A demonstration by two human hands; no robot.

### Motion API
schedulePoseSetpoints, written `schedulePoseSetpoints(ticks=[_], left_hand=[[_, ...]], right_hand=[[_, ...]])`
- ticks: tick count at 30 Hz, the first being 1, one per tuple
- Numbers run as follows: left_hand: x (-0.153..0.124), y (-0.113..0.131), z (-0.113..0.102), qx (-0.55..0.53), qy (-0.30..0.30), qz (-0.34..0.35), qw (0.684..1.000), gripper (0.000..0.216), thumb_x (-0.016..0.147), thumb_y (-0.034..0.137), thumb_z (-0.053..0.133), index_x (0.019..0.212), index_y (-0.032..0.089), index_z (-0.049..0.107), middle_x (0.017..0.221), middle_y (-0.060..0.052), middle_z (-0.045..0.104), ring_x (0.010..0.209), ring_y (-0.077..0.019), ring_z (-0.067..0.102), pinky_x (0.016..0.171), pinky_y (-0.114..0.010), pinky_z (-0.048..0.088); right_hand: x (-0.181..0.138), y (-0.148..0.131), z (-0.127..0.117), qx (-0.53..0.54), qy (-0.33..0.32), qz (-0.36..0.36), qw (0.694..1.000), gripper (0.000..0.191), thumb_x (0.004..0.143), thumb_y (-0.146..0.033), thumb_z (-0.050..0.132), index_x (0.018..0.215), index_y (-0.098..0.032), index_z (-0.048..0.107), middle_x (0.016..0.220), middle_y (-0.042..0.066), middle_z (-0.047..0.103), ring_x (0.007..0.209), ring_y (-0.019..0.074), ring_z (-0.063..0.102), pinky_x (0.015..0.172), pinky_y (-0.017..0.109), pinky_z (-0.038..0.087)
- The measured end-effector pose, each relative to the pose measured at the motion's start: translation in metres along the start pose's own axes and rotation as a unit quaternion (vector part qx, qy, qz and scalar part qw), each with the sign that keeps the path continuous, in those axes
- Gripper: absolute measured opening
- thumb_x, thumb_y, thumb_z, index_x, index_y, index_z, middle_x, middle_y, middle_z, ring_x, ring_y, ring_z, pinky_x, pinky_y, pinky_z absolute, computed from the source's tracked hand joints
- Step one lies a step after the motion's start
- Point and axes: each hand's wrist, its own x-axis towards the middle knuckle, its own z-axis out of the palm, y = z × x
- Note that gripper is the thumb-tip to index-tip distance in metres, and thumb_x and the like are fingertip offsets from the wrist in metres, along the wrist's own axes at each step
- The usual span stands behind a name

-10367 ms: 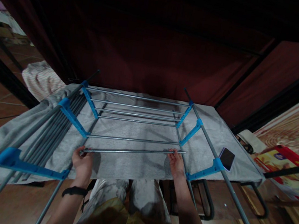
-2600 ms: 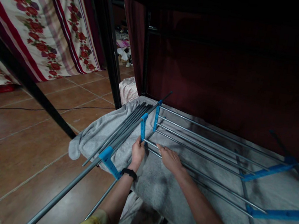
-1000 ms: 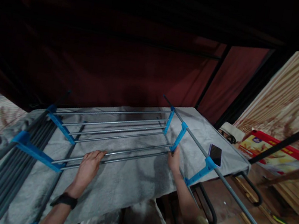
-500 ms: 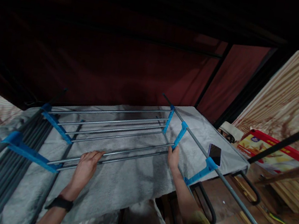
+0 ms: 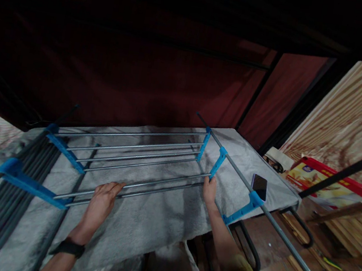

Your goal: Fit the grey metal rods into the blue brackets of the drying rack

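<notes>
A drying rack of grey metal rods and blue plastic brackets lies on a grey blanket (image 5: 153, 223). My left hand (image 5: 99, 203) lies on the two nearest rods (image 5: 145, 185), fingers curled over them. My right hand (image 5: 209, 191) grips the right end of the nearest rod, right below a blue bracket (image 5: 217, 162). A long grey side tube (image 5: 276, 226) runs from that bracket toward the lower right. A black band sits on my left wrist.
A dark phone (image 5: 258, 186) lies on the blanket's right edge. A bundle of loose grey rods (image 5: 0, 212) lies at the left. Dark red cloth hangs behind. A red box (image 5: 324, 185) and wooden boards (image 5: 352, 226) lie on the floor at right.
Over the last second both hands stay on the nearest rods. The view has drifted slightly to the right. Earlier, both hands were at the rack's left end.
</notes>
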Motion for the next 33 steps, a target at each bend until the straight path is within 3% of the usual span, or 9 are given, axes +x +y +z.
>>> schedulePoseSetpoints(ticks=[12, 18, 22, 27, 31, 33], left_hand=[[0.002, -0.006, 0.003, -0.021, 0.0, 0.005, 1.0, 0.05, 0.084, 0.01, 0.036, 0.121, 0.019, 0.069, 0.106, -0.011, 0.073, 0.097, -0.028, 0.066, 0.088, -0.041, 0.047], [0.003, -0.008, 0.006, -0.017, -0.002, 0.012, 1.0, 0.049, 0.085, 0.01, 0.035, 0.12, 0.018, 0.069, 0.105, -0.011, 0.072, 0.096, -0.0278, 0.066, 0.087, -0.041, 0.048], [0.003, -0.009, 0.005, -0.014, 0.027, 0.039, 0.999, 0.049, 0.084, 0.007, 0.036, 0.118, 0.018, 0.068, 0.106, -0.011, 0.071, 0.096, -0.0261, 0.065, 0.087, -0.039, 0.048], [-0.019, 0.018, 0.01, 0.023, 0.141, 0.047, 0.989, 0.038, 0.095, 0.017, 0.04, 0.127, 0.016, 0.062, 0.12, -0.016, 0.064, 0.112, -0.0291, 0.059, 0.097, -0.044, 0.046], [-0.038, 0.054, 0.037, 0.006, 0.09, 0.111, 0.99, 0.035, 0.099, 0.02, 0.04, 0.125, 0.022, 0.063, 0.109, -0.01, 0.068, 0.1, -0.024, 0.062, 0.094, -0.039, 0.048], [-0.035, 0.067, 0.054, -0.005, 0.086, 0.079, 0.993, 0.036, 0.099, 0.024, 0.042, 0.13, 0.02, 0.06, 0.116, -0.011, 0.067, 0.105, -0.0253, 0.062, 0.095, -0.04, 0.048]], right_hand=[[-0.001, -0.006, -0.007, 0.028, 0.006, -0.011, 1.0, 0.04, 0.095, -0.045, 0.031, 0.106, -0.021, 0.061, 0.095, 0.014, 0.071, 0.098, 0.0283, 0.065, 0.082, 0.037, 0.049], [0.006, 0.008, 0.01, 0.038, 0.023, 0.002, 0.999, 0.036, 0.092, -0.043, 0.034, 0.102, -0.019, 0.06, 0.102, 0.018, 0.069, 0.1, 0.0294, 0.064, 0.085, 0.038, 0.048], [0.011, 0.022, 0.02, 0.056, 0.03, -0.011, 0.998, 0.033, 0.087, -0.038, 0.041, 0.104, -0.016, 0.059, 0.104, 0.017, 0.068, 0.1, 0.0276, 0.063, 0.087, 0.037, 0.048], [0.007, 0.045, 0.019, 0.088, 0.016, -0.044, 0.995, 0.034, 0.078, -0.024, 0.046, 0.107, -0.019, 0.063, 0.096, 0.008, 0.069, 0.094, 0.0234, 0.062, 0.085, 0.034, 0.048], [0.001, 0.06, 0.02, 0.082, 0.027, -0.089, 0.992, 0.04, 0.073, -0.016, 0.047, 0.109, -0.018, 0.065, 0.099, 0.01, 0.068, 0.098, 0.0242, 0.06, 0.089, 0.035, 0.047], [0.002, 0.064, 0.022, 0.059, 0.025, -0.104, 0.993, 0.039, 0.074, -0.015, 0.046, 0.108, -0.018, 0.065, 0.1, 0.01, 0.067, 0.097, 0.0239, 0.059, 0.089, 0.035, 0.046]])
